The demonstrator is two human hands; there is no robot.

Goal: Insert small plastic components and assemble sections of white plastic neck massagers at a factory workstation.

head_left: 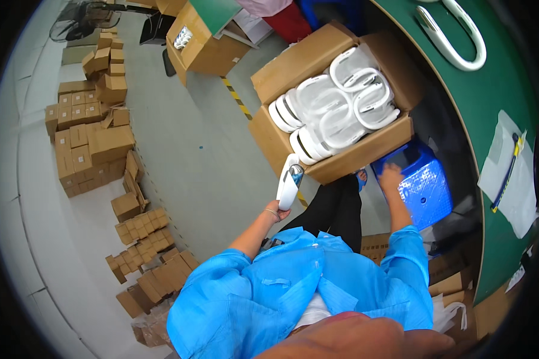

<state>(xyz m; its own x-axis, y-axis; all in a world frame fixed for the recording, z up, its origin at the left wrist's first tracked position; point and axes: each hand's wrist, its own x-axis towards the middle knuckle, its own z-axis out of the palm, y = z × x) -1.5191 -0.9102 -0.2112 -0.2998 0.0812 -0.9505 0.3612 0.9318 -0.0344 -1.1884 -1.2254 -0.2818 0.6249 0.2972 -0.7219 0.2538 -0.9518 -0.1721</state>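
In my left hand [278, 210] is a white U-shaped device [289, 185] with a shiny silver part on its arm, held upright by its lower end. It sits just in front of the near left corner of an open cardboard box [341, 169]. Several similar white curved devices [335, 102] in clear bags fill that box. My right hand [391, 176] is closed at the left edge of a blue plastic stool [428, 190], right of the box; its fingertips are partly hidden.
A green-topped table [461, 96] curves along the right, bearing another white U-shaped device [455, 51], a cutter knife [508, 170] and a white plastic sheet [512, 197]. Stacked cartons [81, 152] line the left wall. Another carton [206, 45] stands beyond the grey floor [203, 131].
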